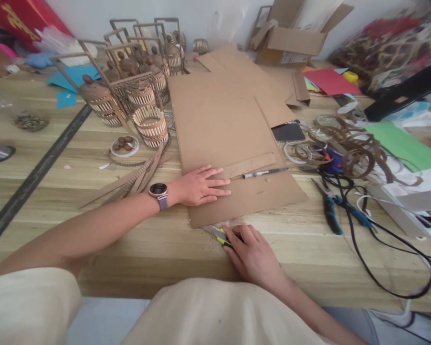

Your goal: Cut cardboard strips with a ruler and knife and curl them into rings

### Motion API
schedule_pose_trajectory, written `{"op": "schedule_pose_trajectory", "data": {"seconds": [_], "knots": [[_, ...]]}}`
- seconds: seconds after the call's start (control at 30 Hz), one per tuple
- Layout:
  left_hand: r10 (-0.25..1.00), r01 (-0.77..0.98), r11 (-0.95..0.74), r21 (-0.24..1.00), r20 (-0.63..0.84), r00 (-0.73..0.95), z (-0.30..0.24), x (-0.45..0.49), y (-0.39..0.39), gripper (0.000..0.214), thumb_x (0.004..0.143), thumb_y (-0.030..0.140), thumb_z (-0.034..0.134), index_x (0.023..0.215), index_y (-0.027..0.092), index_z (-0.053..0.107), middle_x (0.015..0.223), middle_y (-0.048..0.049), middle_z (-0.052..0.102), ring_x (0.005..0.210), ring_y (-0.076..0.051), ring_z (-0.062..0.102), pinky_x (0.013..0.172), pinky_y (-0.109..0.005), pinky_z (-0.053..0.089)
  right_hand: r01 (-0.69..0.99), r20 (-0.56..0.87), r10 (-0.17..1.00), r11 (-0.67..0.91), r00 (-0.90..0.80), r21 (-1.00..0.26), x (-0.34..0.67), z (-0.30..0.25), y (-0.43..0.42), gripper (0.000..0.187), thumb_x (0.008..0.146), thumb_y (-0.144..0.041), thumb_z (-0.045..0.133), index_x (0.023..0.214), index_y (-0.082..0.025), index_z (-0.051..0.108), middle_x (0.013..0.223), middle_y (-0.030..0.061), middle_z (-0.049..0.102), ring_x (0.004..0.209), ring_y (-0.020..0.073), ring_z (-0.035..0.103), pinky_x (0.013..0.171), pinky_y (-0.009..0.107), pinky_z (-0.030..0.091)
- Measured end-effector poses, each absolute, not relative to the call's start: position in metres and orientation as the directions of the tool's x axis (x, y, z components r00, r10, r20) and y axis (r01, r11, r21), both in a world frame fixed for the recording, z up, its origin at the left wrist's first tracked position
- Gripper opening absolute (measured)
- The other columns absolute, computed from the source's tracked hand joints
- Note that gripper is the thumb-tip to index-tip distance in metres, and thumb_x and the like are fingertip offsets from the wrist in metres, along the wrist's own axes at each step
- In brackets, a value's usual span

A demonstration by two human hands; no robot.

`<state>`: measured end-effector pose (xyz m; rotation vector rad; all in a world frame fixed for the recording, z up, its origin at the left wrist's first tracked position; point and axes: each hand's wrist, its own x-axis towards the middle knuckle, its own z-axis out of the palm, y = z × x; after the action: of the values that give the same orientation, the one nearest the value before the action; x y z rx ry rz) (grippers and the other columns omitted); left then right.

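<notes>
My left hand (203, 186) lies flat, fingers spread, on a large brown cardboard sheet (215, 124). A watch sits on that wrist. Below the sheet's near edge, my right hand (253, 249) is closed around a yellow-and-black utility knife (223, 239). Its blade points left, close to the sheet's lower left corner; whether it touches the cardboard I cannot tell. On the cardboard, right of my left hand, rest a pen (264, 173) and a narrow cardboard strip (249, 164).
Several slatted lanterns (149, 124) with handles stand at the back left, near a small dish (125, 145) of brown beads. To the right lie blue-handled pliers (332, 206), a black cable (355, 244) and curved brown strips (357, 158). An open cardboard box (290, 40) stands behind.
</notes>
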<state>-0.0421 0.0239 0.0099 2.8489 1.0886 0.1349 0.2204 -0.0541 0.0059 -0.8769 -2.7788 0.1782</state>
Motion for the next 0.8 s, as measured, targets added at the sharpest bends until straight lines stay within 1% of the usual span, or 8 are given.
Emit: {"op": "schedule_pose_trajectory", "data": {"seconds": [0.17,0.33,0.47,0.6,0.7,0.8], "knots": [[0.67,0.663,-0.742,0.101,0.059,0.74,0.009,-0.042,0.024,0.042,0.103,0.038,0.038,0.144,0.037,0.048,0.154,0.0047,0.043,0.148,-0.029,0.022,0.12,-0.051,0.016,0.564,0.149,0.596,0.799,-0.789,-0.206,0.219,0.002,-0.059,0.035,0.091,-0.024,0.052,0.125,-0.017,0.06,0.095,0.0111,0.061,0.085,0.0236,0.056,0.073,0.036,0.053],[0.675,0.669,-0.736,0.099,0.054,0.735,0.009,-0.041,0.023,0.043,0.103,0.039,0.037,0.145,0.037,0.047,0.155,0.0062,0.041,0.149,-0.03,0.022,0.121,-0.05,0.015,0.579,0.168,0.622,0.778,-0.765,-0.245,0.222,-0.002,-0.064,0.037,0.091,-0.023,0.051,0.126,-0.016,0.059,0.094,0.0102,0.059,0.085,0.0229,0.057,0.074,0.035,0.054],[0.676,0.67,-0.736,0.1,0.058,0.734,0.009,-0.04,0.023,0.042,0.103,0.038,0.039,0.144,0.037,0.048,0.154,0.0053,0.043,0.149,-0.029,0.022,0.12,-0.051,0.016,0.543,0.133,0.581,0.805,-0.803,-0.238,0.222,0.002,-0.061,0.036,0.091,-0.023,0.053,0.125,-0.015,0.059,0.095,0.0102,0.06,0.086,0.0229,0.058,0.074,0.035,0.055],[0.673,0.666,-0.738,0.108,0.048,0.738,0.01,-0.04,0.022,0.042,0.103,0.037,0.04,0.144,0.036,0.048,0.154,0.0047,0.042,0.148,-0.03,0.021,0.12,-0.052,0.016,0.532,0.123,0.566,0.816,-0.815,-0.226,0.224,0.005,-0.058,0.038,0.09,-0.022,0.054,0.126,-0.014,0.058,0.095,0.0109,0.061,0.085,0.0232,0.059,0.071,0.035,0.055],[0.668,0.661,-0.741,0.12,0.034,0.743,0.012,-0.04,0.023,0.042,0.102,0.037,0.04,0.144,0.037,0.048,0.155,0.005,0.041,0.149,-0.03,0.021,0.12,-0.053,0.016,0.515,0.107,0.553,0.82,-0.827,-0.251,0.225,0.006,-0.053,0.038,0.091,-0.022,0.053,0.127,-0.017,0.058,0.096,0.0105,0.062,0.087,0.0231,0.06,0.074,0.036,0.055],[0.658,0.652,-0.748,0.125,0.011,0.753,0.014,-0.04,0.023,0.043,0.102,0.037,0.039,0.145,0.036,0.047,0.156,0.0051,0.04,0.149,-0.03,0.02,0.121,-0.053,0.015,0.454,0.107,0.495,0.849,-0.862,-0.272,0.223,0.01,-0.042,0.034,0.092,-0.022,0.053,0.124,-0.015,0.059,0.098,0.0113,0.062,0.089,0.0233,0.06,0.078,0.038,0.056]]}}
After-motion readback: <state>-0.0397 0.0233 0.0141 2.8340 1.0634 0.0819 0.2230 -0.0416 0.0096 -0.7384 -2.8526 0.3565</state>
